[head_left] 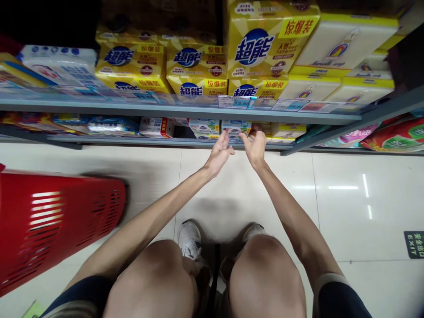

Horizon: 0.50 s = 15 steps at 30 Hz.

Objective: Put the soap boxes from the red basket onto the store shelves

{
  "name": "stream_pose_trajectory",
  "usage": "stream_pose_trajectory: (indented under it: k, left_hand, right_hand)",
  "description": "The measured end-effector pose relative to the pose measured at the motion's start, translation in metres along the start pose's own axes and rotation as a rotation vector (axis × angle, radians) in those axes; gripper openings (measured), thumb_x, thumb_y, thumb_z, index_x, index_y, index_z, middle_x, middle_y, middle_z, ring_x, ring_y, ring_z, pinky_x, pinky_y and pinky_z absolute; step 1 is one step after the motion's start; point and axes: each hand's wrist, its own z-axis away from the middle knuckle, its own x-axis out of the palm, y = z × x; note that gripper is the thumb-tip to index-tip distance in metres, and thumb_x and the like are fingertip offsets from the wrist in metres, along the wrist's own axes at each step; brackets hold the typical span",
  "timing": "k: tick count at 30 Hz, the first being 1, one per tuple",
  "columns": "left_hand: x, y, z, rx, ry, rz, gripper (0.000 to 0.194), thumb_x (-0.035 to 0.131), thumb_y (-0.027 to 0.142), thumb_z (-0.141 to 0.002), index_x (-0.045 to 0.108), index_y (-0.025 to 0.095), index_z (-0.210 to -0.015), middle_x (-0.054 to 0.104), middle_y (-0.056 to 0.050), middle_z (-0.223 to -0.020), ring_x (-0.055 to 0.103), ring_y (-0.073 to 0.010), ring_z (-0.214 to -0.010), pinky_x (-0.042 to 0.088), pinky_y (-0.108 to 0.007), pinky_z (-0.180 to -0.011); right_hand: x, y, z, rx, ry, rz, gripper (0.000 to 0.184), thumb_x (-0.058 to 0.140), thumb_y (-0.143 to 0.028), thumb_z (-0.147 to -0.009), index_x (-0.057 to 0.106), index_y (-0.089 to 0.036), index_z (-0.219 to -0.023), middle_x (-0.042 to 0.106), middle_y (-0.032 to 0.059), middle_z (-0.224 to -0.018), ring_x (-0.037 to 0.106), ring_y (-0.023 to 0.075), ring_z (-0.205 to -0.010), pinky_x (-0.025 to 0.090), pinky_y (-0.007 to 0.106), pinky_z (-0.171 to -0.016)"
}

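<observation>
I am squatting in front of a shop shelf. My left hand (219, 152) reaches toward the lowest shelf with its fingers stretched out and apart, holding nothing. My right hand (255, 145) is beside it, palm down, fingers curved loosely and spread at the shelf's edge, empty too. Both hands sit just in front of small white and blue boxes (236, 128) on the bottom shelf (132, 140). Yellow soap packs (198, 66) with blue logos fill the shelf above, with a price tag (236, 102) on its edge.
A red plastic shopping basket (49, 221) stands on the tiled floor (347, 198) at my left. My knees and white shoes (190, 240) are below the hands. Red bags (394, 134) lie at the right. A green exit sticker (414, 244) marks the floor.
</observation>
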Motion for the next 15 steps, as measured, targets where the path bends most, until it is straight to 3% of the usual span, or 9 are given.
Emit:
stream_pose_trajectory:
  k: [7,10,12,13,15]
  left_hand:
    - [-0.002,0.004,-0.003,-0.019,0.030,0.099,0.117,0.057,0.001,-0.065,0.011,0.024,-0.170,0.015,-0.003,-0.179,0.018,-0.0197,-0.165,0.028,-0.035,-0.130]
    - [-0.005,0.003,-0.002,-0.019,0.031,0.094,0.105,0.060,0.003,-0.068,0.027,0.023,-0.165,0.027,-0.008,-0.176,0.034,-0.0230,-0.160,0.039,-0.034,-0.124]
    - [-0.015,-0.001,0.003,-0.022,0.042,0.019,0.079,0.063,0.010,-0.076,0.048,0.020,-0.153,0.054,-0.013,-0.159,0.062,-0.0242,-0.137,0.051,-0.035,-0.112]
    - [-0.024,-0.004,0.007,-0.021,0.077,-0.078,0.061,0.063,0.016,-0.082,0.058,0.018,-0.142,0.068,-0.014,-0.140,0.073,-0.0225,-0.115,0.057,-0.035,-0.101]
    - [-0.048,-0.011,0.013,0.001,0.210,-0.344,0.031,0.061,0.027,-0.090,0.072,0.015,-0.117,0.076,-0.007,-0.096,0.071,-0.0158,-0.073,0.060,-0.031,-0.077]
  right_hand:
    - [0.004,-0.012,-0.009,0.071,0.026,-0.050,0.046,0.060,-0.055,-0.099,0.064,-0.015,-0.121,0.072,0.0152,-0.107,0.066,0.0299,-0.111,0.055,0.049,-0.102]
    - [-0.001,-0.022,-0.005,0.088,0.044,-0.030,0.044,0.060,-0.054,-0.099,0.063,-0.015,-0.120,0.071,0.0162,-0.108,0.065,0.0306,-0.112,0.053,0.050,-0.104]
    - [-0.008,-0.028,0.007,0.072,0.118,-0.024,0.044,0.060,-0.053,-0.099,0.061,-0.015,-0.122,0.068,0.0183,-0.117,0.063,0.0309,-0.117,0.051,0.050,-0.106]
    - [-0.011,-0.031,0.016,0.055,0.163,-0.034,0.043,0.059,-0.052,-0.100,0.059,-0.016,-0.124,0.066,0.0189,-0.121,0.062,0.0302,-0.118,0.051,0.049,-0.106]
    - [-0.016,-0.033,0.035,0.017,0.194,-0.067,0.038,0.055,-0.048,-0.102,0.060,-0.018,-0.123,0.066,0.0171,-0.122,0.064,0.0267,-0.112,0.053,0.044,-0.101]
